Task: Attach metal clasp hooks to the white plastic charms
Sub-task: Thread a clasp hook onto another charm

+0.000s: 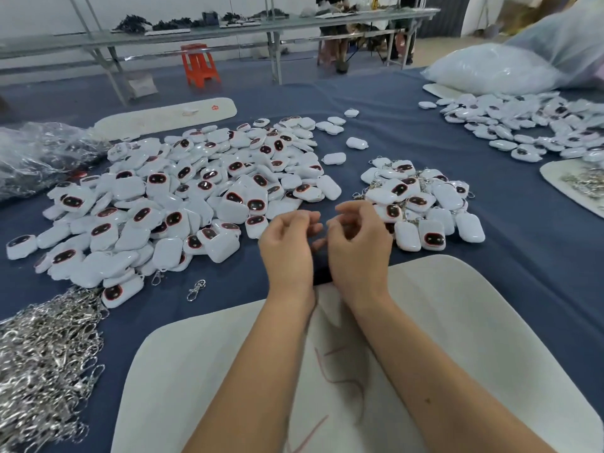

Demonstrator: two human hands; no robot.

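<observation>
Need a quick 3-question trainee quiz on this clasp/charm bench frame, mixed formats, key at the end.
1. True or false: the heap of loose metal clasp hooks lies at the person's left.
2. Multiple choice: the smaller pile of charms with hooks already on lies A) beyond the right hand; B) on the orange stool; C) under the left hand.
3. Fill in: the two stray hooks lie on the blue ____, next to the big charm pile.

Key: 1 true; 2 A; 3 cloth.
</observation>
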